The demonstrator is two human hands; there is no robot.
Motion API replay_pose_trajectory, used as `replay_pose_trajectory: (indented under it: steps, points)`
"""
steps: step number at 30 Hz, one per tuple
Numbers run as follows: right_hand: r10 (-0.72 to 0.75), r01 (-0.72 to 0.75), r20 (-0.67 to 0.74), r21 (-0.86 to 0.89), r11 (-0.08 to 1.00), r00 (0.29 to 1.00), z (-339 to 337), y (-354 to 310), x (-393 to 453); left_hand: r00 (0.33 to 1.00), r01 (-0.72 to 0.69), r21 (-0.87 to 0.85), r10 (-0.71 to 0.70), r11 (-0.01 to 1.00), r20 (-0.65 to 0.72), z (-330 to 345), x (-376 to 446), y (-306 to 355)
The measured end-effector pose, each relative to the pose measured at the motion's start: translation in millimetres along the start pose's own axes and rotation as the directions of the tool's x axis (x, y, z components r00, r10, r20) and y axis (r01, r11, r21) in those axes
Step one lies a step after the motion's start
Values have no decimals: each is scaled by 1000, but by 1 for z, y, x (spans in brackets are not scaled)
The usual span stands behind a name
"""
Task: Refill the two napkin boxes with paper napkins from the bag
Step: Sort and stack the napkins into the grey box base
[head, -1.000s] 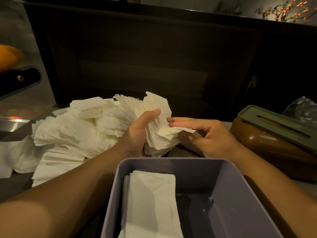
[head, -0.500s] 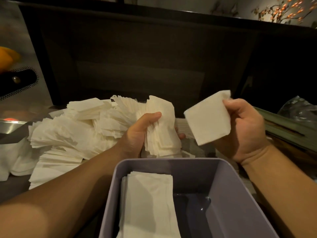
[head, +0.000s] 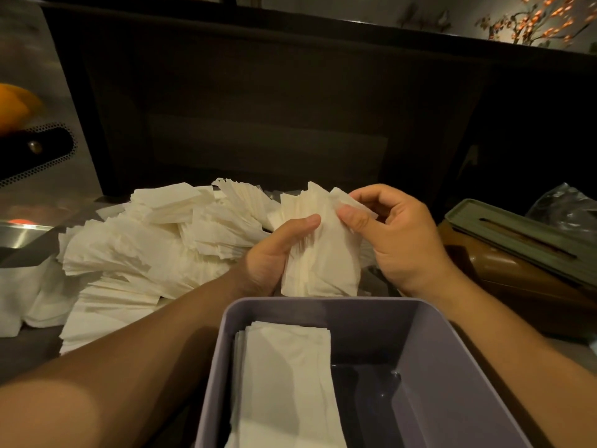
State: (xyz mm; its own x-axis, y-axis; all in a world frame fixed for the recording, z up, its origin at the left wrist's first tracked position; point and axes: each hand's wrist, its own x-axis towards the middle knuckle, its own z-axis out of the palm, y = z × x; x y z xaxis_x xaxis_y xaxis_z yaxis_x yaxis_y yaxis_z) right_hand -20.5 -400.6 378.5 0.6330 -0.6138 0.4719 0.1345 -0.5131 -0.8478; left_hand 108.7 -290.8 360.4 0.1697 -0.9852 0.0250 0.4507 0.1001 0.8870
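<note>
A loose heap of white paper napkins point(head: 155, 250) covers the counter at left. My left hand point(head: 274, 250) grips an upright bundle of napkins point(head: 323, 263) just beyond the far rim of the open purple napkin box point(head: 429, 367). My right hand point(head: 394, 234) pinches the top right napkins of that same bundle between thumb and fingers. Inside the purple box a flat stack of napkins point(head: 287, 386) fills the left half; the right half shows bare bottom. A second napkin box point(head: 517, 279), brown with a green slotted lid point(head: 523, 236), stands at right.
A crumpled clear plastic bag point(head: 568, 205) lies behind the brown box. A dark wall panel point(head: 258, 124) rises behind the counter. At far left are a steel surface point(head: 19, 234) and an orange object point(head: 16, 105) above a black perforated part.
My right hand, which held a single napkin up to the right half a second ago, has come back to the bundle and now pinches its top. The left hand has kept its grip.
</note>
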Motion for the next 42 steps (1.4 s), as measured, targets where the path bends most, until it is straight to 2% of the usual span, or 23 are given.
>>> replay_pose_trajectory:
  steps: [4,7,10,14,17,21,23,24,26,27,28,31,33,35,38,40,42]
  points:
    - [111,-122,89,131,984,990,6,-5,-2,1000,-15,-39,14,999,-5,-2,3,-3]
    - [157,-182,145,180,967,977,6,-6,-2,997,42,-44,-39,998,65,-4,3,-4]
    - [154,-193,205,188,963,967,1,-4,-2,977,157,-49,-148,986,152,-7,1,-2]
    - [226,-327,383,223,918,896,-4,1,-2,978,170,-73,-159,983,139,-4,-2,-2]
    - [226,-306,411,140,942,883,-8,4,0,976,166,-22,-161,986,147,-3,-2,-2]
    - [208,-301,381,204,932,901,-19,6,0,972,160,15,-160,987,175,-6,-3,-3]
    - [196,-269,293,233,935,936,-22,8,-1,984,105,175,-128,979,127,-9,-4,0]
    - [198,-254,231,245,936,953,-24,9,-1,995,41,344,-71,938,76,-9,-5,1]
    - [225,-249,116,284,926,967,-25,15,-2,994,-45,678,101,734,-44,-10,-5,1]
    - [248,-261,83,302,917,965,-25,18,-2,974,-54,775,204,630,-98,-11,-5,-1]
    - [268,-276,68,308,910,961,-25,20,-3,953,-49,820,273,571,-134,-10,-6,-3]
    - [273,-273,43,301,914,961,-25,20,-3,954,-45,850,275,525,-119,-9,-4,-13]
    - [205,-201,17,290,936,979,-27,17,-2,962,-55,817,248,574,-110,-5,-3,-15]
    - [88,-91,23,183,979,996,-27,12,-3,947,-60,794,286,605,-147,-4,0,-19]
    - [-2,-2,117,29,1000,993,-17,9,-7,926,-105,831,359,547,-120,-7,4,-23]
    - [35,-36,122,9,999,992,-8,14,-7,925,-132,816,367,562,-103,-12,6,-24]
    - [184,-190,90,63,980,979,-1,18,-8,914,-156,787,388,597,-114,-17,8,-26]
